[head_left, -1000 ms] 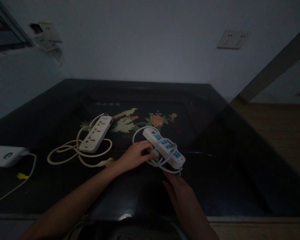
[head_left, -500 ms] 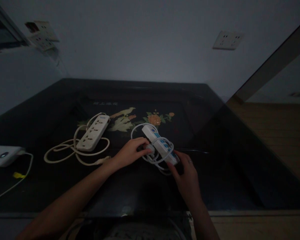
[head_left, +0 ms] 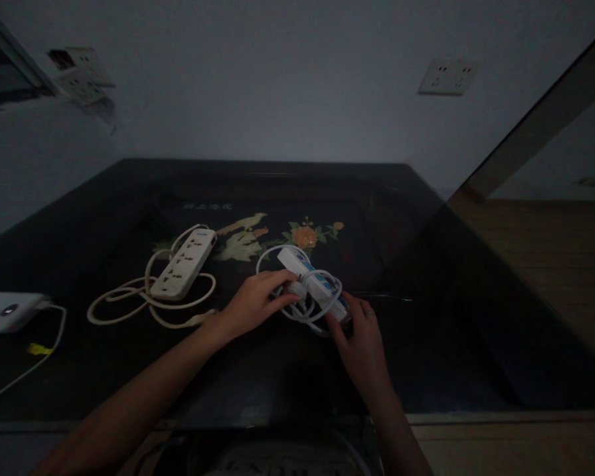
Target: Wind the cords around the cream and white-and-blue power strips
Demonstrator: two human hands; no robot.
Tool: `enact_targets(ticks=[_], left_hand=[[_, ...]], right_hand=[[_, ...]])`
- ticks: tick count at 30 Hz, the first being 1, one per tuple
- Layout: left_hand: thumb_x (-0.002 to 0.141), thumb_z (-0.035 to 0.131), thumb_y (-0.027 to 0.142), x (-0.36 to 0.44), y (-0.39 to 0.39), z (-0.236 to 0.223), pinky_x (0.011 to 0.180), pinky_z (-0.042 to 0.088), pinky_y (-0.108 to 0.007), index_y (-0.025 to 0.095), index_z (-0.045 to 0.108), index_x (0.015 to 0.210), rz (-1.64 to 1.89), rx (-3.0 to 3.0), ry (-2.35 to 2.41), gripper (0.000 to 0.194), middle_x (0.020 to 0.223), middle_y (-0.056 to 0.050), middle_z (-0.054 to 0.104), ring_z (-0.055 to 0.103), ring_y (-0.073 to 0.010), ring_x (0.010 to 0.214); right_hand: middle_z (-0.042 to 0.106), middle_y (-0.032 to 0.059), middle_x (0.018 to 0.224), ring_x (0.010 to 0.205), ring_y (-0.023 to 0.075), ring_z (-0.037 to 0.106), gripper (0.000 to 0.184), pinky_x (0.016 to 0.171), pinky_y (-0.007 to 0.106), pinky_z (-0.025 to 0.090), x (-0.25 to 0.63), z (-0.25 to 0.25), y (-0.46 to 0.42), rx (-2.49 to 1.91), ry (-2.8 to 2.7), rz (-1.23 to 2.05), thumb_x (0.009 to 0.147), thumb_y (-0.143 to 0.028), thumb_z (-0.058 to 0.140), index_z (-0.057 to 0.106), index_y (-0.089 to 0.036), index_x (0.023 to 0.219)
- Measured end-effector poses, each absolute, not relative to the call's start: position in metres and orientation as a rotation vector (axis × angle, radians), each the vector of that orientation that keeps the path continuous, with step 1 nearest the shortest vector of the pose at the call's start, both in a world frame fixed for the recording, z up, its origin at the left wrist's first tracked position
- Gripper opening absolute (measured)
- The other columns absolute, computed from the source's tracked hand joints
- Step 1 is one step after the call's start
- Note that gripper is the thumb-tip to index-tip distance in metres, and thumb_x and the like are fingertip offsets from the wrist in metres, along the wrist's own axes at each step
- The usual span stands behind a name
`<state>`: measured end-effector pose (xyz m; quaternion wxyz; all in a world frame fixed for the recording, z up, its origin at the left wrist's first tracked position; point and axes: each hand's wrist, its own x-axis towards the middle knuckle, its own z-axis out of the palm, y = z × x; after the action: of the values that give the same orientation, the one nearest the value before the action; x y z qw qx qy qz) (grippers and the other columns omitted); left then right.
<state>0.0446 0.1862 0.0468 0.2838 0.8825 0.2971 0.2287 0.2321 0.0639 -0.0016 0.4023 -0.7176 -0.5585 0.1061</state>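
Observation:
A white power strip with blue sockets point(head_left: 320, 285) lies at a slant on the dark table, its white cord point(head_left: 272, 251) looped around and over it. My left hand point(head_left: 262, 297) pinches the plug point(head_left: 297, 289) at the cord's end, beside the strip's left side. With thumb and fingers on either side, my right hand point(head_left: 359, 334) grips the strip's near end. To the left rests a second, cream power strip point(head_left: 184, 264), its cord in loose loops and its plug point(head_left: 201, 318) close to my left forearm. Neither hand touches that strip.
At the table's left edge sits a white box-shaped device point(head_left: 10, 311) with a thin cable and a yellow tag point(head_left: 38, 348). The black tabletop point(head_left: 416, 357) bears a bird-and-flower picture. Wall sockets point(head_left: 447, 77) are on the back wall, with more sockets point(head_left: 82, 76) at upper left.
The blue-socket strip and my right hand have shifted slightly left and up. My left hand keeps its pinch on the plug.

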Motion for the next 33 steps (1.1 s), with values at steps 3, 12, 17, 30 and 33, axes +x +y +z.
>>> enact_targets(ticks=[3,12,17,30,33], left_hand=[[0.087,0.055,0.04,0.041,0.187,0.049,0.073,0.047,-0.025,0.021,0.059,0.097,0.671,2.38,0.838,0.023,0.091,-0.002,0.068,0.064,-0.017,0.084],[0.084,0.055,0.037,0.018,0.195,0.07,0.073,0.05,-0.028,0.018,0.061,0.093,0.914,2.361,1.079,0.021,0.088,-0.003,0.069,0.063,-0.0183,0.081],[0.083,0.054,0.033,0.012,0.198,0.076,0.071,0.051,-0.028,0.019,0.062,0.089,0.985,2.347,1.152,0.016,0.084,-0.002,0.069,0.064,-0.0172,0.077],[0.082,0.057,0.026,-0.004,0.206,0.088,0.071,0.048,-0.025,0.019,0.061,0.092,1.196,2.365,1.227,0.012,0.086,-0.002,0.068,0.064,-0.0148,0.078],[0.083,0.058,0.027,-0.007,0.209,0.096,0.072,0.048,-0.024,0.019,0.061,0.091,1.23,2.381,1.218,0.012,0.085,0.0,0.068,0.063,-0.013,0.077]], right_hand=[[0.058,0.0133,0.105,0.099,0.0269,0.054,0.034,0.085,0.044,0.047,0.233,-0.001,0.064,-1.811,-1.409,0.279,0.088,-0.034,0.053,0.058,-0.017,0.117],[0.052,0.0093,0.104,0.091,0.0223,0.058,0.036,0.077,0.036,0.051,0.229,0.0,0.057,-1.825,-1.344,0.264,0.085,-0.036,0.058,0.059,-0.02,0.117],[0.051,0.0088,0.103,0.092,0.0222,0.058,0.034,0.077,0.037,0.051,0.229,-0.003,0.058,-1.804,-1.356,0.249,0.084,-0.034,0.059,0.061,-0.021,0.115],[0.05,0.008,0.102,0.089,0.0209,0.058,0.035,0.075,0.035,0.053,0.227,-0.008,0.058,-1.772,-1.415,0.218,0.082,-0.027,0.063,0.061,-0.022,0.117],[0.05,0.0077,0.101,0.088,0.0206,0.058,0.035,0.074,0.035,0.053,0.227,-0.009,0.058,-1.772,-1.419,0.195,0.082,-0.027,0.063,0.062,-0.023,0.116]])
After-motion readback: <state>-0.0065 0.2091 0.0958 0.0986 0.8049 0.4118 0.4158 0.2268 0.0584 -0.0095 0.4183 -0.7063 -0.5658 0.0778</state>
